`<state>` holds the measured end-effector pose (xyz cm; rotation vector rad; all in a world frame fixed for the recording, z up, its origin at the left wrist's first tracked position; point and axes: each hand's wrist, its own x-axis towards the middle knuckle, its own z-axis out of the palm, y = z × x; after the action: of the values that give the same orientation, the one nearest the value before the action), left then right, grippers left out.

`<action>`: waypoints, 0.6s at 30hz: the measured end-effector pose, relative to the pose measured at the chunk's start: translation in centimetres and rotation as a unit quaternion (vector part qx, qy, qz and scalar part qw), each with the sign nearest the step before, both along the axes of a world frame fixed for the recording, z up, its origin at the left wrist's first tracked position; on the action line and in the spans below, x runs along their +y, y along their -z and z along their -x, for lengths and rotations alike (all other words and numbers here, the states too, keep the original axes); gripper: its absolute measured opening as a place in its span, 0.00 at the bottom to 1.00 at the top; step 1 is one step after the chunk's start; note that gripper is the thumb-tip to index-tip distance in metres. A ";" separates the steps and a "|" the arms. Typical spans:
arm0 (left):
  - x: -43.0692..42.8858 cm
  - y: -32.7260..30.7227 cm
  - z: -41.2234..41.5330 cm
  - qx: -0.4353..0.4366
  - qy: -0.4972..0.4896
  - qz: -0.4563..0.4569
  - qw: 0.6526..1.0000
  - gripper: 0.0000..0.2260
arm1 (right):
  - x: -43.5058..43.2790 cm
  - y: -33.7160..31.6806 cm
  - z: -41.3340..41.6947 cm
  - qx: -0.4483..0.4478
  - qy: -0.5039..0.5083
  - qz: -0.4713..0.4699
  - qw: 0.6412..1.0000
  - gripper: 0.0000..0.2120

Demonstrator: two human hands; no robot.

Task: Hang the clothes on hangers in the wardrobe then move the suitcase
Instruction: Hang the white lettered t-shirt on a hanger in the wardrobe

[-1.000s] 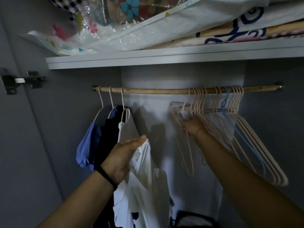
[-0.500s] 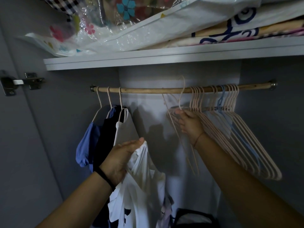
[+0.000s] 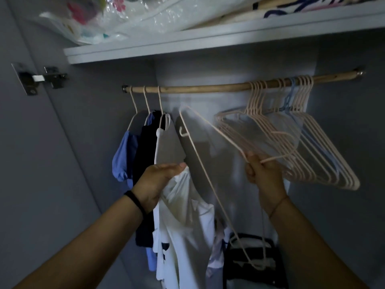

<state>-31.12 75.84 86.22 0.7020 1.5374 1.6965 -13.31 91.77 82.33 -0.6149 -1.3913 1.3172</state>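
Note:
Inside the wardrobe, a wooden rail (image 3: 208, 87) carries three filled hangers at its left end: a blue garment (image 3: 123, 155), a dark one (image 3: 145, 163) and a white one. My left hand (image 3: 158, 182) holds a loose white garment (image 3: 187, 226) just below those, fingers curled round its top. My right hand (image 3: 262, 174) grips a pale pink empty hanger (image 3: 200, 155), off the rail and tilted, its hook pointing right. Several more empty hangers (image 3: 302, 142) hang bunched at the rail's right end.
A shelf (image 3: 208, 38) above the rail holds bedding in clear plastic bags (image 3: 125, 15). The open door and its hinge (image 3: 41, 79) stand at the left. A dark bag-like object (image 3: 250, 259) sits on the wardrobe floor below my right arm.
My right hand lifted one pink hanger off the rail and drew it down and toward me. My left hand kept its hold on the white garment. The view tilted slightly down.

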 end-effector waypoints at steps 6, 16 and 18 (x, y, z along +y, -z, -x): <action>-1.0 1.5 -0.1 0.064 0.027 0.057 0.996 0.04 | -2.4 -2.4 -1.4 0.188 -0.123 0.030 0.974 0.17; -1.7 1.9 -0.2 0.061 0.070 0.064 0.994 0.05 | -3.6 -2.9 -0.1 0.296 -0.239 0.050 0.924 0.08; -1.9 1.7 0.2 0.051 0.075 0.059 0.994 0.06 | -3.6 -2.2 0.3 0.298 -0.264 0.038 0.917 0.13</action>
<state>-31.33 73.93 84.52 0.8322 1.5990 1.4657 -13.65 88.18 84.58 0.1498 -1.0195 1.7993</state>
